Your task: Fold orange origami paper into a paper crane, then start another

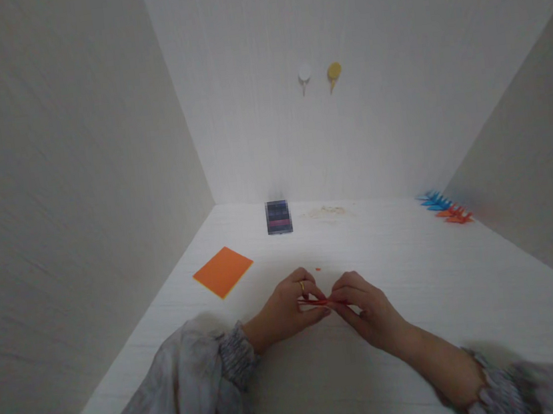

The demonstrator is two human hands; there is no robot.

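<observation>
Between my two hands is a narrow piece of folded red paper (313,302), held a little above the white table. My left hand (295,302), with a ring on one finger, pinches the paper from the left. From the other side, my right hand (361,300) grips it between thumb and fingers. The fingertips of both hands nearly meet at the paper's middle, and they hide part of its folds. A tiny red scrap (318,270) lies on the table just beyond the hands.
An orange paper stack (223,272) lies left of my hands. A blurred phone-like device (278,217) stands near the back wall. Blue folded paper figures (434,201) and orange ones (455,214) line the right edge. White (304,74) and yellow hooks (334,71) are on the wall.
</observation>
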